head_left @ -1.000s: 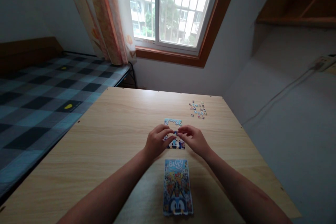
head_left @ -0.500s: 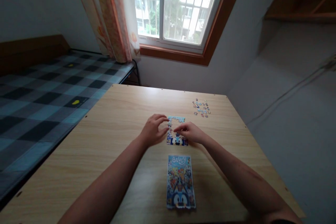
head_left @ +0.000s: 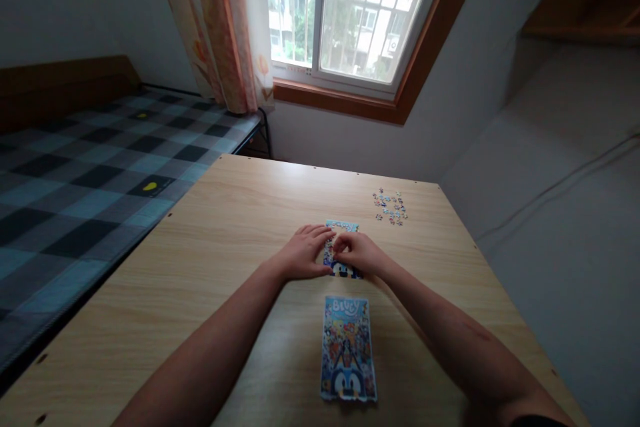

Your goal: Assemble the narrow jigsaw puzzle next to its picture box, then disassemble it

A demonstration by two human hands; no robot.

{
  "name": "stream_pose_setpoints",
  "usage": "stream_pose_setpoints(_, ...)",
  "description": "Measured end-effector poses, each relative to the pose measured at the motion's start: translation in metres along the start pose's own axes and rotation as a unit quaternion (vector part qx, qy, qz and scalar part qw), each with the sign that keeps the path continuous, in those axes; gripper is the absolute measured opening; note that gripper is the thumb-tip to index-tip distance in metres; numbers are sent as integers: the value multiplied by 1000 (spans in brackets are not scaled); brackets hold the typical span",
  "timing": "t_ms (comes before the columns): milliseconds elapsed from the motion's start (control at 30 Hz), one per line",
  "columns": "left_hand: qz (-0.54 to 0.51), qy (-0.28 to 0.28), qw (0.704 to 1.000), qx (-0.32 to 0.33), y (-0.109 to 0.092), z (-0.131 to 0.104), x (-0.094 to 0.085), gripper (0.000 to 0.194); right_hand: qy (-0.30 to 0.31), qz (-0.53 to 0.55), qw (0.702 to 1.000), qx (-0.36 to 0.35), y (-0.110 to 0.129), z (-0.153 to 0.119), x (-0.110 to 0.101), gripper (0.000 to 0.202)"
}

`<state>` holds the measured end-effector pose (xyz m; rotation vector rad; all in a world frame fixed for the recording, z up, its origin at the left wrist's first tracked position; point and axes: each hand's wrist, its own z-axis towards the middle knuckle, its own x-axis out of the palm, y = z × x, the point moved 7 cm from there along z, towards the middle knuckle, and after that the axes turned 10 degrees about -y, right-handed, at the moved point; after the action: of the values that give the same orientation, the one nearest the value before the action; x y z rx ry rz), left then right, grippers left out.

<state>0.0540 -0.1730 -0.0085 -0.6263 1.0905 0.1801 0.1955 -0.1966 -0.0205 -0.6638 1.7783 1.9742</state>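
A partly assembled jigsaw puzzle lies on the wooden table, its blue dog face at the near edge and bare table showing through a gap inside. My left hand is open, with fingers stretched over the puzzle's left edge and the thumb at its lower left. Over the middle of the puzzle, my right hand has thumb and index finger pinched together; whatever may be between them is hidden. Nearer to me lies a printed Bluey picture, face up. Loose puzzle pieces are spread beyond my right hand.
The light wooden table stands by a window with an orange-brown frame. Left of it is a bed with a checked cover. A patterned curtain hangs at the window, and a cable runs along the right wall.
My left hand has come closer to the puzzle and flattened onto its left edge. My right hand stays over the puzzle, its fingers more curled. The view has shifted slightly.
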Motion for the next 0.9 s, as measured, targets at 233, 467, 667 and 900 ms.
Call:
stream_pose_setpoints(233,0,0,1000,-2,0,0,1,86,-31,-75,996,-30,4,-6,-2,18)
stream_pose_setpoints(467,5,4,1000,-10,2,0,0,87,-49,-136,988,-60,13,-10,-5,12)
stream_pose_setpoints(667,4,-15,1000,-6,1,3,0,72,-74,-201,973,-81,17,-20,-2,4)
stream_pose_setpoints(900,28,-45,999,-9,2,5,0,59,-174,-205,958,-100,15,-12,-51,14)
